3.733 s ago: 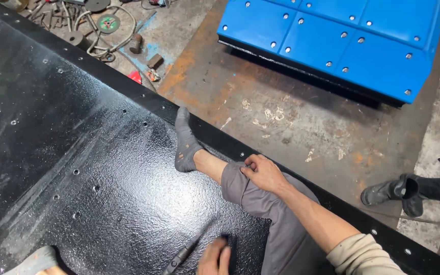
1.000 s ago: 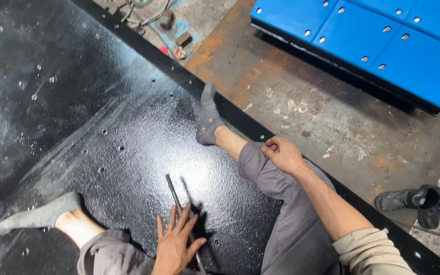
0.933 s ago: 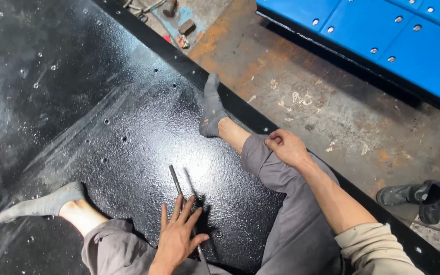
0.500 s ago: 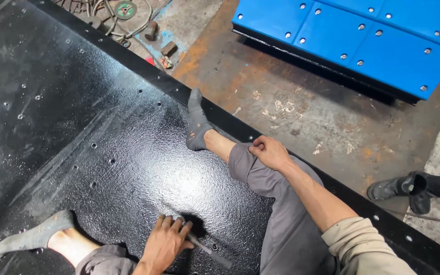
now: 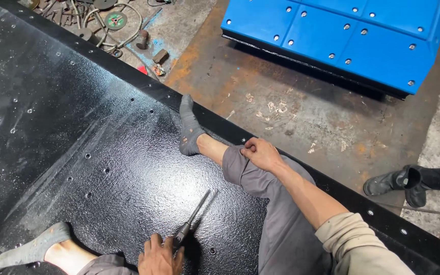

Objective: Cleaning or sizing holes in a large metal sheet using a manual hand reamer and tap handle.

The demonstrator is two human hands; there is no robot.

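Black, glossy and pebbled, a big coated panel [image 5: 77, 153] fills the left and middle of the head view, dotted with small holes and edged by a dark rim that runs from the upper left down to the lower right. At the bottom centre of the frame the left hand [image 5: 160, 256] has its fingers curled tight round the handle of a slim dark metal tool [image 5: 192, 221]; the shaft slants up and to the right from the fist, and the tip lies low over the panel, though touching or not cannot be told. Right of centre the right hand [image 5: 262, 154] rests on the raised knee of grey trousers [image 5: 281, 214], fingers bent inward in a loose fist that holds nothing. One grey sock [image 5: 189, 130] points toward the panel's rim at upper centre; the other grey-socked foot [image 5: 24, 249] lies at the lower left corner. Beyond the rim, stained concrete floor [image 5: 281, 117] spreads across the upper middle. A blue panel with bolt heads [image 5: 342, 40] sits at the upper right. A pair of black boots [image 5: 411, 181] lies on its side at the right edge. Cables and a grinding disc [image 5: 115, 20] clutter the top left.
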